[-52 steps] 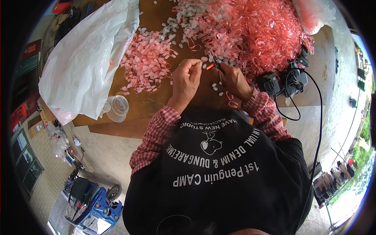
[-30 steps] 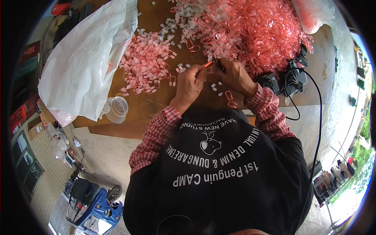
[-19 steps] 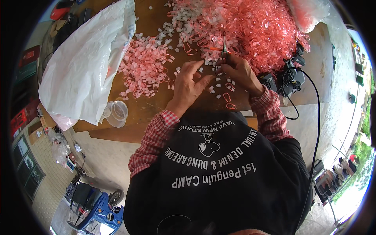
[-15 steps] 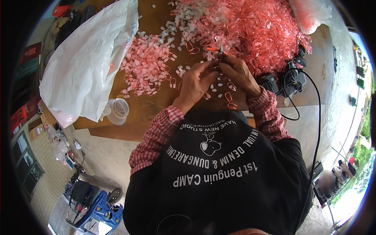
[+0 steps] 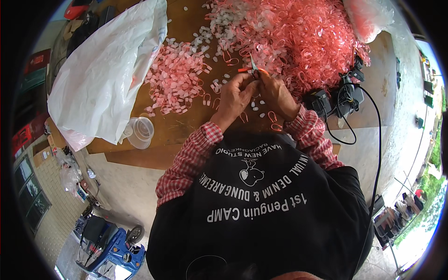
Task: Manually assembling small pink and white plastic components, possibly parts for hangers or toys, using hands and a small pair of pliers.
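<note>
My right hand [image 5: 279, 95] is closed around a small pair of orange-handled snips [image 5: 253, 63], its pointed metal blades aimed away from me. Thumb tip to thumb tip with it, my left hand [image 5: 232, 99] is closed in a pinch; whatever sits between its fingers is hidden. Pink loop-shaped clips [image 5: 272, 116] and small white oval tabs [image 5: 254, 104] lie on the brown table [image 5: 175, 128] around both hands. Just beyond them a big heap of pink plastic loops [image 5: 308, 42] spreads out. To the left is a smaller pile of pink clips with pale tabs [image 5: 175, 77].
A large white plastic bag [image 5: 100, 79] covers the table's left side, with a clear round tub [image 5: 141, 132] near it. Black adapters and cables [image 5: 343, 100] sit at the right. A clear bag of pink pieces [image 5: 368, 21] lies at the far right.
Both hands have drawn closer together, the right one shifting left. The snips have turned and moved slightly nearer to me, with the blades now showing more clearly.
</note>
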The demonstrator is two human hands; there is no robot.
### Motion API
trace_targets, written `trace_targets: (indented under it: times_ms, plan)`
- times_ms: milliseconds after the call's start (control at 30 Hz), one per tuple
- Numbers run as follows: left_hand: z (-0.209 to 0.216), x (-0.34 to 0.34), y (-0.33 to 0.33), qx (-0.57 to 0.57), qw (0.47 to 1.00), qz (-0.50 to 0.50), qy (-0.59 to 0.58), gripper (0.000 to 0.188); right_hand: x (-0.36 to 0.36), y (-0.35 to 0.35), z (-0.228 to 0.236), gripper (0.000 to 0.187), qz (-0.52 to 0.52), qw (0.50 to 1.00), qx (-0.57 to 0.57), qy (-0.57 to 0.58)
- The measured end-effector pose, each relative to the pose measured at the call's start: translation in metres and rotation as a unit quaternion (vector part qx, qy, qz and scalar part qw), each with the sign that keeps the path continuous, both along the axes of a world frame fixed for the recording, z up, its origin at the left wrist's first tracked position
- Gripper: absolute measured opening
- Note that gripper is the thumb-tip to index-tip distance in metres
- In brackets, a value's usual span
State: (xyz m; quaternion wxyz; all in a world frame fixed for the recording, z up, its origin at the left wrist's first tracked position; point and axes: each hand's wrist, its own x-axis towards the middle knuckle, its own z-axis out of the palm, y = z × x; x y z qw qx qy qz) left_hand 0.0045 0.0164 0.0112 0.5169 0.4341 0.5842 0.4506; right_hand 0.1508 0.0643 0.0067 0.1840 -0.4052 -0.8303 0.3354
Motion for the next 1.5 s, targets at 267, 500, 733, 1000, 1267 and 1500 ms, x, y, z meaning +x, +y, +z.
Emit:
trace_targets:
  times_ms: [267,500,733,1000,1267,1500]
  plan:
    - [-0.022,-0.014,0.011,-0.072,0.994,0.078,-0.012,0.021,-0.012,-0.015,0.010,0.028,-0.089,0.987,-0.087,0.105]
    - [0.001,-0.032,0.015,-0.038,0.995,0.084,-0.039,0.023,0.006,0.008,0.030,0.034,-0.196,0.931,-0.266,0.154]
    - [0.026,-0.024,0.012,-0.026,0.993,0.103,-0.057,0.024,0.001,0.007,0.042,0.031,-0.125,0.873,-0.438,0.173]
    - [0.031,-0.017,0.003,0.014,0.996,0.088,-0.005,0.020,-0.003,-0.006,0.030,0.024,-0.184,0.795,-0.485,0.315]
    - [0.022,-0.006,-0.002,0.062,0.994,0.085,0.016,0.019,-0.011,-0.004,0.055,0.025,-0.197,0.779,-0.466,0.370]
    - [0.024,-0.012,0.001,0.069,0.996,0.044,0.038,0.019,0.012,0.013,0.041,0.024,-0.096,0.857,-0.460,0.210]
